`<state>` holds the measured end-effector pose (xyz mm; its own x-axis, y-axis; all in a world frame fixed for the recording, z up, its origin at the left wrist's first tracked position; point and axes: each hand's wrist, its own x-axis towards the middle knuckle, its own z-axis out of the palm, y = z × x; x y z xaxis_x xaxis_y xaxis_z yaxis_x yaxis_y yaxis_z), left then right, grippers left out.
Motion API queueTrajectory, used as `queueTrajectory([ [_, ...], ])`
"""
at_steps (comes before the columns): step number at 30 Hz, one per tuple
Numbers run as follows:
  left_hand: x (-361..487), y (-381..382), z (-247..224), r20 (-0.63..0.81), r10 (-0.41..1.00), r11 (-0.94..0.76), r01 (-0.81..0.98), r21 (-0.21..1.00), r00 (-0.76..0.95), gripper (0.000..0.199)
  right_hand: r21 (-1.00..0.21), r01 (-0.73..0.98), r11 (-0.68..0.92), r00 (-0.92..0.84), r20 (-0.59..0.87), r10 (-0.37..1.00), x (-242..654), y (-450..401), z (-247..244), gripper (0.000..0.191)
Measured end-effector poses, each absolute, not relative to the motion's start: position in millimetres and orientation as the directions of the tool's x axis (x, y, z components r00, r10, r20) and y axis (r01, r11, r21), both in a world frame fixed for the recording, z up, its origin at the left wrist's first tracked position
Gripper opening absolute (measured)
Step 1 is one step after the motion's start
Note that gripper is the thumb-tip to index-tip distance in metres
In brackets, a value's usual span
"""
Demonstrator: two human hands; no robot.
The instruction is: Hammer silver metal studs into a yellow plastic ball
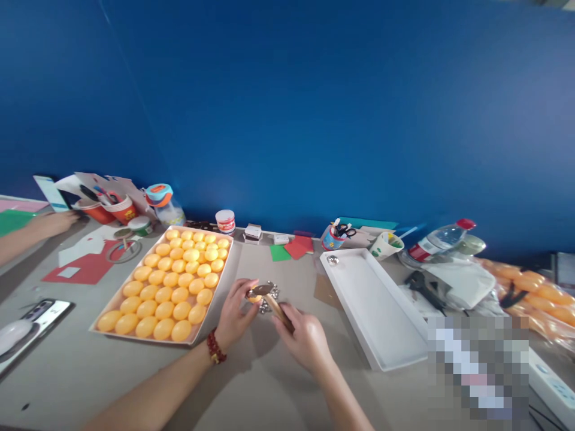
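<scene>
My right hand [302, 334] is wrapped round the wooden handle of a small tool [279, 311], whose dark head [260, 290] points to the left. Just left of that head, my left hand [238, 311] has its thumb and fingers bent round a yellow-orange ball [254, 297], partly covered by the tool head. Small shiny metal pieces [272, 294] lie in a cluster on the table beyond the fingertips. A red bead bracelet [215, 347] circles my left wrist.
A box [93, 328] of orange balls stands left, a white tray [390, 311] with one metal piece right. Cups, a bottle [438, 241] and bagged orange balls [534, 287] are further out. Another person's hand [58, 222] is at far left.
</scene>
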<state>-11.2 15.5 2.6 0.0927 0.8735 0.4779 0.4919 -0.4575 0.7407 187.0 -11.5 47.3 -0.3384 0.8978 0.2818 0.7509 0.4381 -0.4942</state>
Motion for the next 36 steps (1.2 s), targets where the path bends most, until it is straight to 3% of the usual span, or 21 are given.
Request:
queueTrajectory([
  [8,-13.0,15.9,2.4,0.459,0.882,-0.445,0.503,0.741,0.103,0.040,-0.441,0.774,0.455,-0.358,0.288,0.888,184.4,-12.8,45.2,0.026],
  [19,-10.9,18.1,5.6,0.394,0.918,-0.374,0.414,0.830,0.039,0.037,-0.529,0.731,0.431,-0.301,0.317,0.900,187.8,-11.0,47.9,0.027],
  [36,-8.7,18.4,12.8,0.324,0.946,-0.312,0.213,0.926,-0.023,0.037,-0.538,0.735,0.413,-0.291,0.300,0.909,190.0,-8.2,45.1,0.026],
])
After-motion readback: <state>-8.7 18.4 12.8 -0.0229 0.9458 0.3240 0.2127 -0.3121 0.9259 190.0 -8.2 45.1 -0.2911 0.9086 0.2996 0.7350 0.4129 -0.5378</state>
